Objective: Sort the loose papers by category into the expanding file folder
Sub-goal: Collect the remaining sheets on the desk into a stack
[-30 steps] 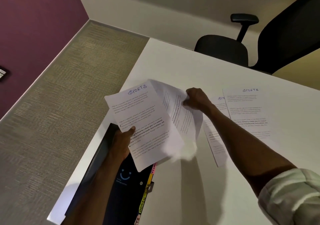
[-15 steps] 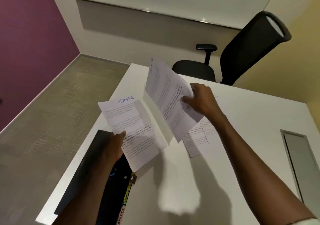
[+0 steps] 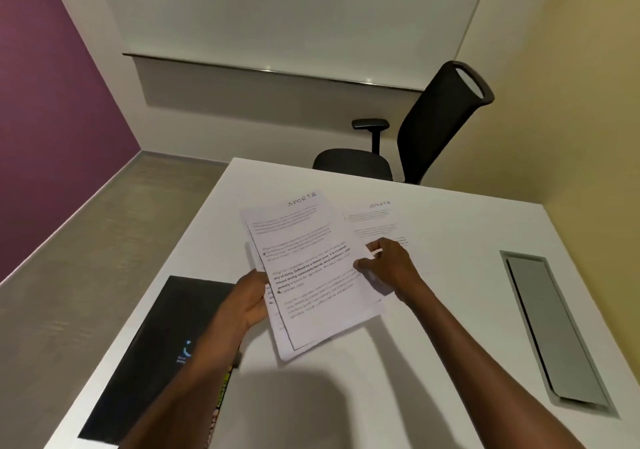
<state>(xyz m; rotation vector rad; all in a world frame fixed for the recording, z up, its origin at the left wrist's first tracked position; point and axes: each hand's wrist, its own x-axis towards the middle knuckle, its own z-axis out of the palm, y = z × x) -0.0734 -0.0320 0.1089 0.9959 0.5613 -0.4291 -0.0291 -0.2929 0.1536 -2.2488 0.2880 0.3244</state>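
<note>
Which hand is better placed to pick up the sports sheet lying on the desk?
Right hand: it hovers beside the loose sheet, while the left hand grips the stack.

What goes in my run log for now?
left hand: grips SPORTS sheets | right hand: pinches sheets | folder: shut

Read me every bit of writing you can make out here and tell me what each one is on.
"SPORTS": handwritten at the top of the top sheet held in both hands.
"SPORTS": handwritten at the top of the sheet on the table.
Printed paragraphs on both sheets: too small and blurred to read reliably.
Pale logo on the black folder: unreadable.
Coloured tabs at the folder's edge: lettering blurred.
</note>
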